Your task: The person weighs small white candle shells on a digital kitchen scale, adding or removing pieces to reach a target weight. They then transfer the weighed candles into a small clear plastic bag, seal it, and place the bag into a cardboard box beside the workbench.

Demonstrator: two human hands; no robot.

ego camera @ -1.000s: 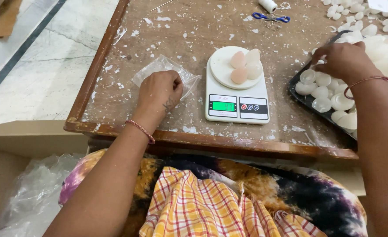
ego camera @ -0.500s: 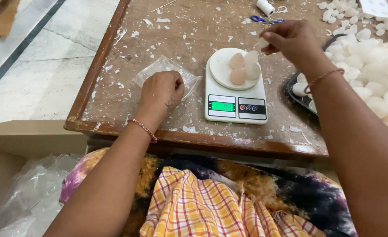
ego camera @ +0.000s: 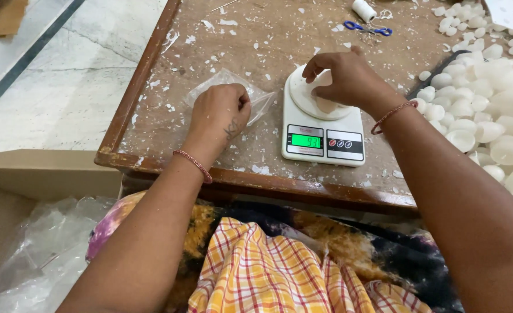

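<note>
Red bead bracelets [ego camera: 194, 164], yellow checked cloth [ego camera: 268, 272]

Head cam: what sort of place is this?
Likely a small handwork or packing bench: a digital kitchen scale on a flake-strewn wooden table, heaps of white shell-like pieces, and clear plastic bags.

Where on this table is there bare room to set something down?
Free patches: the far middle of the wooden table, between the clear plastic bag and the blue scissors; also the near strip between the left hand and the kitchen scale. Crowded: the right side, heaped with white shell pieces.
</note>
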